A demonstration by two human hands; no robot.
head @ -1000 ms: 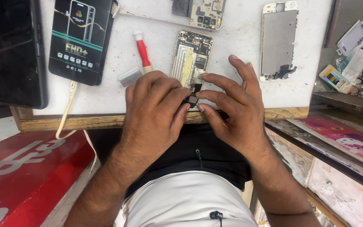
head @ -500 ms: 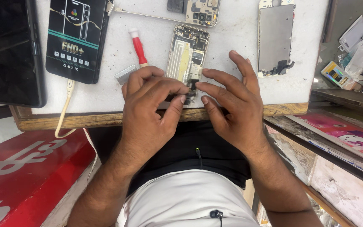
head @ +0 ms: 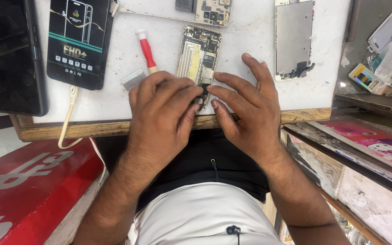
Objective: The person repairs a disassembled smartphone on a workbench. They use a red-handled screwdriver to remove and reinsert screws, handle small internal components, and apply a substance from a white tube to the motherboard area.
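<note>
Head view: opened phone chassis [head: 199,56] lying flat on white bench top [head: 250,97], just inside its near edge, at twelve o'clock from both hands. Left hand [head: 162,111] curled, fingertips pinching a small dark part [head: 199,100] at the chassis's lower end; right hand [head: 246,106] spread, index and thumb bearing on the same spot. Likely light, rigid, fragile inside; best gripped by metal side rails, away from boards and cables. Red-handled screwdriver [head: 147,50] at ten o'clock. No containers discernible.
</note>
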